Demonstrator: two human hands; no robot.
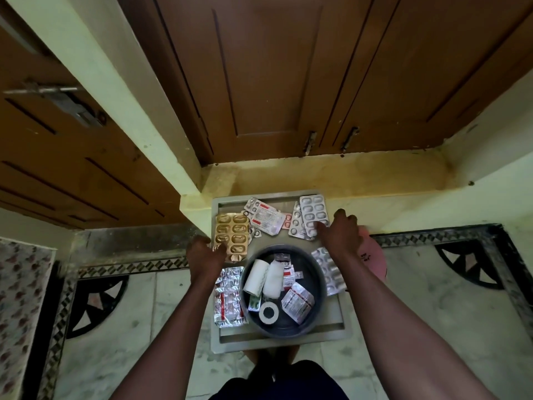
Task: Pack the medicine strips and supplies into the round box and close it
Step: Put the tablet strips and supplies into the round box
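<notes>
One round box [284, 327] on one tray [281, 343] holds two bandage rolls [264, 277], one tape ring [269, 313] and several medicine strips [297, 302]; one pink lid [372, 261].

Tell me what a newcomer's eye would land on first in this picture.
First, the round box standing open in the middle of the grey tray, already holding bandage rolls, a tape roll and a few strips. Next, the gold blister strip at the tray's far left, which the left hand touches, while the right hand rests on a silver blister strip at the far right.
</notes>
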